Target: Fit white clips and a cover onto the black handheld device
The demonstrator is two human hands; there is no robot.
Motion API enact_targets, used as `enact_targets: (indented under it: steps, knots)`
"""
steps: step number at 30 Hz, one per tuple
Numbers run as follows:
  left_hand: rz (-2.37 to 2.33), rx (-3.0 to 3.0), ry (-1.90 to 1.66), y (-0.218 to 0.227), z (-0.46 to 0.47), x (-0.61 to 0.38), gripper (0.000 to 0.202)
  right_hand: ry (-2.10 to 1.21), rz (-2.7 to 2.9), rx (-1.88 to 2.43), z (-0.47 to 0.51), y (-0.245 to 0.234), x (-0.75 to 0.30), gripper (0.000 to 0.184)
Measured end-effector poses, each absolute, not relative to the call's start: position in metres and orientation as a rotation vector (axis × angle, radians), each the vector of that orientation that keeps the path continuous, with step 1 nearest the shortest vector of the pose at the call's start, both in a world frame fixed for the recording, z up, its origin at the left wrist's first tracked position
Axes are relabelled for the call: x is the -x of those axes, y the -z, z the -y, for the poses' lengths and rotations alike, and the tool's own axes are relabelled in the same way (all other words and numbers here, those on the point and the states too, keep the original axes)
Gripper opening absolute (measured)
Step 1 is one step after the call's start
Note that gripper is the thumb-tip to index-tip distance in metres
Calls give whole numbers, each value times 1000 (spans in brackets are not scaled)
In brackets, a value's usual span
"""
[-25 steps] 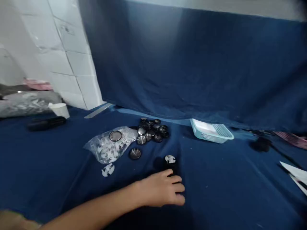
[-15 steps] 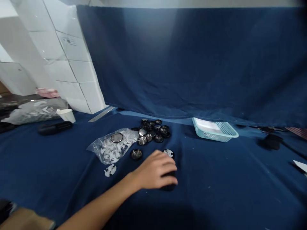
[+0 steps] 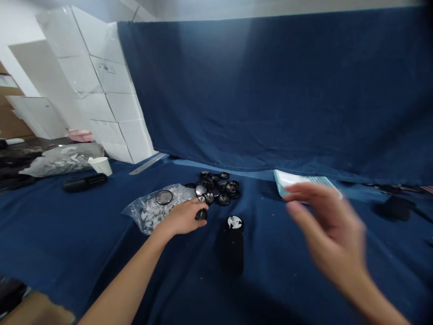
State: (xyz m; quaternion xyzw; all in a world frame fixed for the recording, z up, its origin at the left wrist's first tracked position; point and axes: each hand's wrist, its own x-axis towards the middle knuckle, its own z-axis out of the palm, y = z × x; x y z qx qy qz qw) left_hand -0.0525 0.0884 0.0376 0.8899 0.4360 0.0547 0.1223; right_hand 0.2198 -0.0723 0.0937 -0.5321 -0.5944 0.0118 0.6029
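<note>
My left hand (image 3: 186,217) has its fingers closed on a small black round cap (image 3: 200,215) beside the pile. Several black round caps (image 3: 223,198), some with shiny silvery faces, lie heaped just beyond it. Under and left of that hand is a clear plastic bag (image 3: 149,216) of small white cut pieces, with a round dark-rimmed disc (image 3: 164,197) on top. A black cylinder (image 3: 234,253) stands in the middle, a white piece visible at its top end. My right hand (image 3: 333,230), blurred by motion, is raised with fingers apart and nothing in it.
A light-blue plastic basket (image 3: 280,184) sits behind my right hand against the blue cloth screen (image 3: 270,90). On the left are a white paper cup (image 3: 101,166), a black elongated case (image 3: 84,182), a filled plastic bag (image 3: 67,159) and stacked white boxes (image 3: 125,108).
My left hand has moved left from the black cylinder to the cap near the pile and closed on it. My right hand has come into view from the right.
</note>
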Motion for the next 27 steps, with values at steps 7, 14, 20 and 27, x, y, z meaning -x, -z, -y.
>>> enact_targets:
  steps: [7, 14, 20, 27]
  knots:
    - [-686, -1903, -847, -32, -71, -2, 25, -782, 1486, 1377, 11, 37, -179, 99]
    - [-690, -2146, -682, -17, -65, -10, 17, -826, 1536, 1417, 10, 58, -175, 95]
    - [-664, -2240, -535, -30, -68, -2, 55, -852, 1371, 1328, 8, 55, -172, 77]
    - [-673, -2192, -475, -32, -67, 3, 57, -798, 1260, 1261, 9, 54, -169, 60]
